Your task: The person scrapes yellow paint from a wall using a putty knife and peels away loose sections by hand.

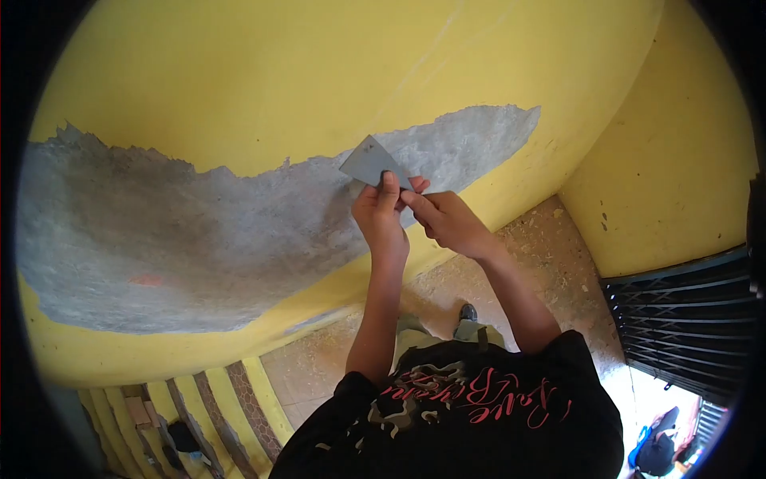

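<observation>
A flat grey scraper (369,162) with a wide blade is held up in front of the wall, tilted toward the upper left. My left hand (380,217) is closed on it, the thumb lying on the blade face and fingers behind. My right hand (452,222) is also closed, its fingers pinched at the scraper's narrow end, where the handle is hidden by the hands. Behind them stands a yellow wall (279,64) with a large bare grey patch (231,231) that has a ragged upper edge.
A speckled floor (542,263) lies below, with my shoe (467,312) on it. At the right is a dark folding metal gate (686,319), and a person (658,449) is beyond it. Yellow-edged steps (215,407) with a dark object (183,436) on them are at lower left.
</observation>
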### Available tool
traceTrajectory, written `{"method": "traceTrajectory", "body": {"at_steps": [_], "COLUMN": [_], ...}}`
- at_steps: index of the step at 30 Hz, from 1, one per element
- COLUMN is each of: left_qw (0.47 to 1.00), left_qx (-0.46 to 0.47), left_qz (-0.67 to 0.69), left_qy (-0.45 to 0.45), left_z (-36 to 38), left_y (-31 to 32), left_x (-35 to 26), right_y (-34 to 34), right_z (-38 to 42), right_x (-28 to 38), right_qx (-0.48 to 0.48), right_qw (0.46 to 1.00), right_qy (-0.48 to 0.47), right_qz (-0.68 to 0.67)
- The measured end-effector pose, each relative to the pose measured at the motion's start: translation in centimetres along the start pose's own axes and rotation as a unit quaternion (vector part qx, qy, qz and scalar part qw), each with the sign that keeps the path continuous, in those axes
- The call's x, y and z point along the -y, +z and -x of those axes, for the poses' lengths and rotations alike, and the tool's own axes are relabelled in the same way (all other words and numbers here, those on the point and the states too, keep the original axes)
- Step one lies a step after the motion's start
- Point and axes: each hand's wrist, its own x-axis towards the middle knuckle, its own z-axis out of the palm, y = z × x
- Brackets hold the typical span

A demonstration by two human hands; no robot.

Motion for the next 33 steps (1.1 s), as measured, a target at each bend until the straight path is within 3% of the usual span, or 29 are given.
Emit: {"method": "traceTrajectory", "body": {"at_steps": [4,6,8,10,12,18,20,28,33], "left_qw": [0.998,0.999,0.999,1.000,0.998,1.000,0.999,0.999,0.999], "left_qx": [-0.005,-0.017,-0.023,-0.005,-0.005,-0.006,0.015,0.007,-0.014], "left_qz": [-0.015,-0.009,-0.007,-0.009,-0.015,-0.020,-0.015,-0.019,-0.037], "left_qy": [-0.058,-0.031,0.028,0.021,-0.053,0.023,-0.035,-0.039,-0.006], "left_z": [1.3,0.8,-0.3,0.1,0.8,-0.1,0.5,0.4,0.3], "left_y": [0.4,0.0,0.1,0.0,0.2,-0.7,-0.5,-0.7,-0.5], "left_x": [0.7,0.5,-1.3,-1.5,-0.5,-1.7,-0.6,0.0,-0.7], "right_y": [-2.1,-0.5,0.6,-0.2,-1.5,0.6,-1.2,-1.0,0.6], "right_z": [0.8,0.1,-1.0,-0.1,0.7,-0.2,0.5,0.3,-1.5], "right_x": [-1.1,-0.3,0.3,0.7,0.1,0.9,0.3,-0.1,-0.7], "right_qx": [0.055,0.021,0.003,0.002,0.041,0.018,0.063,0.041,-0.020], "right_qw": [0.997,0.999,0.999,0.999,0.998,0.999,0.996,0.998,1.000], "right_qy": [0.047,0.030,-0.045,-0.044,0.053,-0.027,0.049,0.042,-0.017], "right_qz": [0.003,0.029,0.009,0.001,0.019,-0.022,-0.044,-0.014,0.003]}}
